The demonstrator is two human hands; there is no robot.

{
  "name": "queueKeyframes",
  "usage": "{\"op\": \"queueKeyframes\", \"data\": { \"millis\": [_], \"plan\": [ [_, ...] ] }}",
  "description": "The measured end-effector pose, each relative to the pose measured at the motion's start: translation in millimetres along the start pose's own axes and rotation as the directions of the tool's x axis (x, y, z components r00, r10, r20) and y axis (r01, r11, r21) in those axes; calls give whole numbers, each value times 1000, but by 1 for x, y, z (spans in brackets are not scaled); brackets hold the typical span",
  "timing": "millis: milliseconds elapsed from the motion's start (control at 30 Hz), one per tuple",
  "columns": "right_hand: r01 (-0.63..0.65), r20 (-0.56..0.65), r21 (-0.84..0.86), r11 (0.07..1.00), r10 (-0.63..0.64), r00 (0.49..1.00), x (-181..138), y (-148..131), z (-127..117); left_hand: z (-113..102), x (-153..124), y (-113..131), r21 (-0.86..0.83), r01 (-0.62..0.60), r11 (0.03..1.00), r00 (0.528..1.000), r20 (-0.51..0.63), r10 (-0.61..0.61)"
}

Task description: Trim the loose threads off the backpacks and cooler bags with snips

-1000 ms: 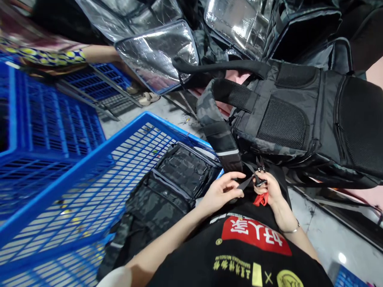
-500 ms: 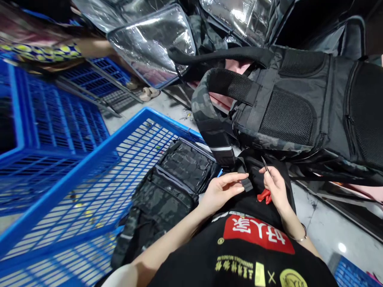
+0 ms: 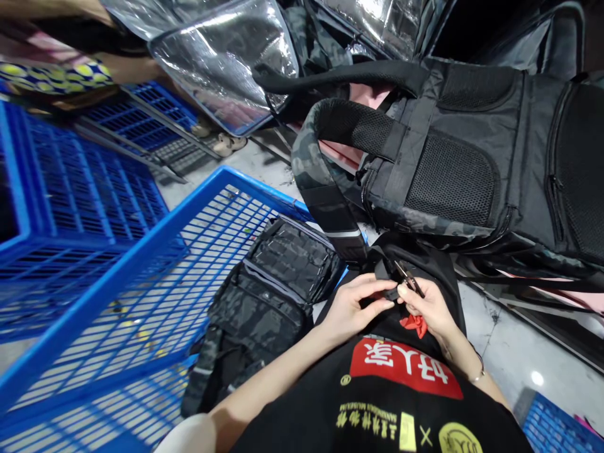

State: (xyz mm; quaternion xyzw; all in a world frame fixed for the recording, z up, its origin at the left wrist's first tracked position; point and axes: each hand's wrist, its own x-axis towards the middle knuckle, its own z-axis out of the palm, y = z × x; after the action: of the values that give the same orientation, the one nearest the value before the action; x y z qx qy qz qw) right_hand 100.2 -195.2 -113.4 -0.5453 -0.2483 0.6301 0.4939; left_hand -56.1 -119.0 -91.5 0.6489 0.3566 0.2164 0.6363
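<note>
A black and camouflage backpack [image 3: 472,163] lies on its side in front of me, its padded shoulder strap [image 3: 325,195] looping down toward my lap. My left hand [image 3: 353,308] pinches the end of a black webbing strap [image 3: 389,292] close to my chest. My right hand [image 3: 425,308] is closed on small red-handled thread snips [image 3: 411,302], whose metal tips point up at the webbing beside my left fingers. Both hands touch at the strap end.
A second camouflage backpack [image 3: 268,296] rests in a blue wire crate [image 3: 141,277] at my left. More blue crates [image 3: 70,189] stand behind it. Silver-lined open bags [image 3: 226,56] pile at the back. Another person's patterned sleeve [image 3: 56,75] shows top left.
The snips tilted from upright toward the webbing end, and my two hands closed together on it. The view shifted slightly, bringing the backpack nearer.
</note>
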Motion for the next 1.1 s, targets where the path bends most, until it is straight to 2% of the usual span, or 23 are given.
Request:
{"op": "queueKeyframes", "data": {
  "millis": [33, 100, 167, 267, 367, 467, 567, 667, 800, 867, 967, 1033, 1100],
  "plan": [
    [-5, 8, 23, 1000, 5, 1000, 0, 0, 1, 1, 0, 0, -5, 21, 1000, 999, -24, -21],
    [23, -13, 44, 999, -22, 1000, 0, 0, 1, 3, 1, 1, -129, 142, 981, 988, -41, -148],
    [78, -77, 18, 997, -76, 994, 0, -1, 1, 3, 2, 2, -320, 279, 905, 955, -9, -297],
    [127, -164, -56, 990, -135, 977, 2, -1, -1, 3, 3, 4, -489, 378, 786, 909, 34, -416],
    [132, -232, -41, 990, -138, 963, 7, 1, -4, 2, 4, 4, -552, 405, 729, 891, 58, -451],
    [111, -261, 68, 992, -89, 961, 14, 2, -6, 1, 3, 5, -595, 395, 701, 898, 87, -431],
    [44, -126, 208, 977, -18, 992, 19, 1, -6, 1, 2, 5, -614, 406, 677, 905, 164, -393],
    [-14, 18, 270, 963, 10, 1000, 21, -1, -4, 1, 1, 4, -584, 435, 685, 899, 246, -361],
    [21, -51, 283, 959, -7, 999, 22, -1, -2, 1, 0, 4, -533, 437, 725, 898, 296, -325],
    [29, -51, 309, 951, -14, 999, 22, 0, -3, 1, 0, 5, -437, 415, 798, 900, 322, -293],
    [44, -62, 323, 946, -25, 998, 25, 3, -5, 2, -1, 7, -118, 278, 953, 908, 357, -221],
    [70, -118, 293, 954, -37, 992, 27, 5, -5, 3, 0, 8, 65, 153, 986, 912, 374, -166],
    [79, -160, 256, 963, -39, 986, 29, 7, -5, 5, 0, 8, 153, 76, 985, 910, 393, -131]
  ]
}}
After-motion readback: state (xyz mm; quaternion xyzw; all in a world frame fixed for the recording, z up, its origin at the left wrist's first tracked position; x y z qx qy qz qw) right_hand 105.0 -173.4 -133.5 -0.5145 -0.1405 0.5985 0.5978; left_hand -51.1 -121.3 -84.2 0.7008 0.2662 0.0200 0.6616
